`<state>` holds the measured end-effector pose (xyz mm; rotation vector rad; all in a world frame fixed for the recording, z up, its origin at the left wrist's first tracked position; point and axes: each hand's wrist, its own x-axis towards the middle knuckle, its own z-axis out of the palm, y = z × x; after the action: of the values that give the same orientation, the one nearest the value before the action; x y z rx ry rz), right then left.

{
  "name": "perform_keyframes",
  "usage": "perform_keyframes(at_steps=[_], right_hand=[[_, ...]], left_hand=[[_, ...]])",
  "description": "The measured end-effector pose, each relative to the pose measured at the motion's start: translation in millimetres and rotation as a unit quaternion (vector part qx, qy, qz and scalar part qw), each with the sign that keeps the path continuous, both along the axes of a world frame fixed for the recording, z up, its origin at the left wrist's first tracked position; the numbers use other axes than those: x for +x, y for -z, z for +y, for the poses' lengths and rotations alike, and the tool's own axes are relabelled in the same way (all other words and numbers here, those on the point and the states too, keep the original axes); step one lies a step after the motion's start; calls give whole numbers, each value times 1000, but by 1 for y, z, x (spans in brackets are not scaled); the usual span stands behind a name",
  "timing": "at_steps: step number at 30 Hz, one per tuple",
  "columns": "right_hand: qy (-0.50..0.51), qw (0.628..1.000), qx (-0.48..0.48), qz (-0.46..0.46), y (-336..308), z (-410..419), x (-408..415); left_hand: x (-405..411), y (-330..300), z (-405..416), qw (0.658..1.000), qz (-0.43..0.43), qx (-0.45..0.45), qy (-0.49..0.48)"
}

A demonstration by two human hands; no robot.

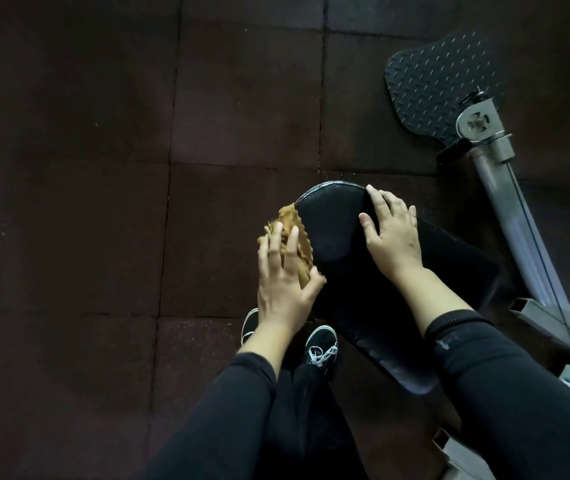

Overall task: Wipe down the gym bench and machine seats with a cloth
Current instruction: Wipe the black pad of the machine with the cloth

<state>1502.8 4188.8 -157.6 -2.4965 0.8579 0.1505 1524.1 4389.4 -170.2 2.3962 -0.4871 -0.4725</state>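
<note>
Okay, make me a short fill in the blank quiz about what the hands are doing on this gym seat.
1. The left hand presses a tan ____ against the seat's edge.
2. The right hand rests flat on the black ____.
3. The footplate lies on the ____ hand's side.

Missing words: cloth; seat; right

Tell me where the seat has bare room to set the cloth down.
Bare black padded seat lies between the tan cloth under the left hand and the right hand; more lies nearer the black sleeves. The seat's left edge is crowded.
</note>
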Motion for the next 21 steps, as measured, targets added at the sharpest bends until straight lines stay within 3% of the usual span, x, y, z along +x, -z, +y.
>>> perform_keyframes(at_steps=[4,9,11,16,21], right_hand=[[0,1000,-1,-3,3,0,1],[7,1000,-4,-1,3,-1,2],[6,1000,-1,5,1,0,3],[-7,1000,-6,12,-1,1,4],[7,1000,6,0,0,0,-1]], left_hand=[[-20,6,5,986,-110,91,89],[10,2,-11,964,-158,132,170],[25,2,-17,971,-135,125,156],[38,-5,-20,997,59,52,-4],[2,-9,-12,998,49,24,-38]])
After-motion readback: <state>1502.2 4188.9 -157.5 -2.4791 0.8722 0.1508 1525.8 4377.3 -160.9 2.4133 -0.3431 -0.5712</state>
